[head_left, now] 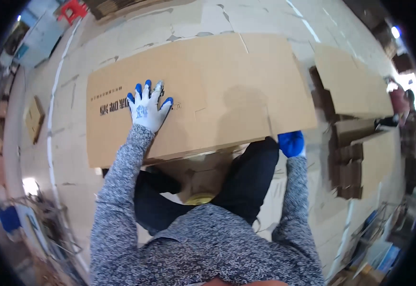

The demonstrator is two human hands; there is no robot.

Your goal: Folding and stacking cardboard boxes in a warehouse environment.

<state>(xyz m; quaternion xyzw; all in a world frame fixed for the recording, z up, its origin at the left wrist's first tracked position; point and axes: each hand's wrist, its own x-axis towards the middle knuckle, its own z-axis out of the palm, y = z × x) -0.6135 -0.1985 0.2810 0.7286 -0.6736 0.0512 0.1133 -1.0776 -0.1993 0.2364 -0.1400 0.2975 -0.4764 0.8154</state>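
A large flat sheet of folded brown cardboard (227, 81), with dark print on its left part, lies across in front of my knees. My left hand (148, 109), in a white glove with blue fingertips, rests on the sheet's left part with its fingers spread. It is open and holds nothing. At the near right edge of the cardboard is my right hand (292, 144), its glove showing blue. Its fingers are out of sight at or under that edge, so whether they grip it cannot be told.
More flat cardboard (353, 86) lies at the right, above a stack of folded cardboard (348, 167). A person (396, 102) is at the far right. A small cardboard piece (34, 119) lies on the left floor. A red stool (72, 10) stands far left. Something yellow (198, 198) shows beneath me.
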